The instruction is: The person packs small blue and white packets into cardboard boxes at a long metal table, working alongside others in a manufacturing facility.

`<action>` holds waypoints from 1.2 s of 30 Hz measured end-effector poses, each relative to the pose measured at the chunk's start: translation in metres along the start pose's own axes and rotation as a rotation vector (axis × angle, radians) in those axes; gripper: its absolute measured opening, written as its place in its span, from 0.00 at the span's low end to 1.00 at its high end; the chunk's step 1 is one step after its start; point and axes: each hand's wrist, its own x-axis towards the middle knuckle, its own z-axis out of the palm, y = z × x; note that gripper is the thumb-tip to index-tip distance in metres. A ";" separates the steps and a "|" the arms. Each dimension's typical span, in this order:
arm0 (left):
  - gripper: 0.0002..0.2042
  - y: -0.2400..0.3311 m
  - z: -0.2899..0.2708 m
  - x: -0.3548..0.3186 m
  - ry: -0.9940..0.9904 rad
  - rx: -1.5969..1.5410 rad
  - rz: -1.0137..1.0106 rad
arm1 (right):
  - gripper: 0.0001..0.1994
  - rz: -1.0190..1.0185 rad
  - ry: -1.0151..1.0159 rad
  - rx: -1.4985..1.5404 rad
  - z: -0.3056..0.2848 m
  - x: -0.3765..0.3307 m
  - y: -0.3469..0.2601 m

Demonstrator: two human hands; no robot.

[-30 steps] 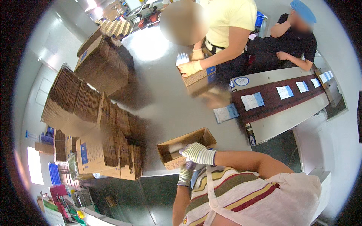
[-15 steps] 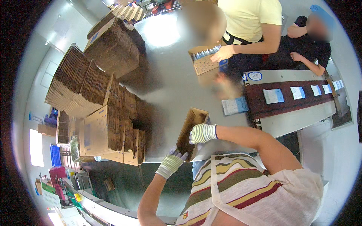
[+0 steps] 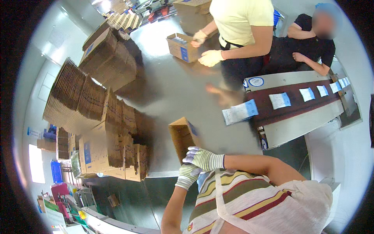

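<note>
An open cardboard box (image 3: 181, 136) stands on the grey table close to my body, its inside facing up, with no contents visible in the part I can see. My gloved left hand (image 3: 188, 175) is closed at the box's near end, its fingers partly hidden behind the other hand. Just above and overlapping it, my right hand (image 3: 204, 158), in a striped glove, has its fingers bent over the near edge of the box. The hands touch or nearly touch each other.
Tall stacks of flattened cartons (image 3: 102, 134) line the left side of the table (image 3: 163, 93). Pale blue-and-white packets (image 3: 240, 112) lie at the end of a dark conveyor belt (image 3: 272, 117). Across the table a person in yellow handles a filled carton (image 3: 182, 47); another person sits beyond the conveyor.
The box has shifted left, and my right hand has moved from its right side to the near end, beside my left. The co-worker's filled carton has moved away to the far left.
</note>
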 end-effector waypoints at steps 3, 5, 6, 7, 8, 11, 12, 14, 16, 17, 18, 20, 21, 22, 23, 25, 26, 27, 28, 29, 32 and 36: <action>0.08 0.012 0.003 -0.003 0.165 -0.028 -0.016 | 0.29 -0.052 -0.048 0.015 -0.016 -0.002 0.002; 0.06 0.010 0.028 0.003 0.451 0.028 0.099 | 0.24 -0.054 0.061 0.072 -0.030 -0.006 -0.004; 0.09 0.015 0.030 0.002 0.419 -0.042 0.094 | 0.23 -0.030 0.139 0.107 -0.034 -0.010 -0.005; 0.13 0.018 0.030 0.003 0.385 -0.110 0.089 | 0.22 -0.006 0.219 0.141 -0.039 -0.013 -0.005; 0.18 0.022 0.030 0.004 0.444 -0.170 0.027 | 0.21 0.026 0.222 0.182 -0.050 -0.021 0.001; 0.33 0.041 0.001 -0.002 0.312 -0.158 -0.068 | 0.22 0.311 0.090 -0.002 -0.118 -0.055 0.040; 0.36 0.041 0.004 0.001 0.335 -0.160 -0.051 | 0.22 0.438 0.087 -0.109 -0.123 -0.074 0.074; 0.37 0.042 0.007 0.001 0.343 -0.158 -0.041 | 0.22 0.863 -0.196 -0.220 -0.171 -0.090 0.129; 0.33 0.051 -0.007 -0.008 0.339 -0.141 -0.060 | 0.17 0.632 0.001 -0.451 -0.195 -0.110 0.173; 0.33 0.053 -0.001 -0.008 0.434 -0.070 -0.026 | 0.18 0.736 -0.228 -0.423 -0.207 -0.107 0.186; 0.40 0.052 0.010 -0.008 0.461 -0.064 -0.020 | 0.19 0.806 -0.473 -0.401 -0.215 -0.099 0.198; 0.38 0.057 0.002 -0.024 0.335 -0.156 -0.130 | 0.22 0.796 -0.771 -0.432 -0.212 -0.078 0.189; 0.36 0.065 -0.010 0.005 0.370 -0.153 0.011 | 0.24 0.950 -0.722 -0.397 -0.196 -0.158 0.260; 0.29 0.076 -0.013 0.017 0.488 -0.159 0.102 | 0.24 1.051 -0.844 -0.348 -0.183 -0.193 0.295; 0.25 0.085 -0.018 0.030 0.457 -0.162 0.112 | 0.24 1.149 -0.964 -0.278 -0.170 -0.222 0.305; 0.23 0.082 -0.003 0.002 0.522 -0.134 -0.005 | 0.22 0.921 -0.865 -0.228 -0.150 -0.165 0.235; 0.22 0.084 0.000 -0.016 0.511 -0.249 -0.073 | 0.22 0.883 -0.853 -0.296 -0.162 -0.112 0.163; 0.17 0.085 -0.015 -0.026 0.449 -0.445 -0.101 | 0.22 0.909 -0.810 -0.359 -0.192 -0.085 0.091; 0.17 0.086 -0.016 -0.010 0.520 -0.399 0.033 | 0.23 0.873 -0.714 -0.492 -0.178 -0.113 0.091; 0.16 0.084 -0.012 -0.002 0.578 -0.351 0.137 | 0.24 0.825 -0.628 -0.621 -0.157 -0.136 0.094; 0.17 0.085 -0.017 -0.007 0.451 -0.221 0.140 | 0.23 1.074 -0.488 -0.016 -0.147 -0.142 0.055; 0.18 0.085 -0.027 -0.008 0.377 -0.054 0.121 | 0.15 0.323 0.195 0.164 -0.159 -0.105 0.021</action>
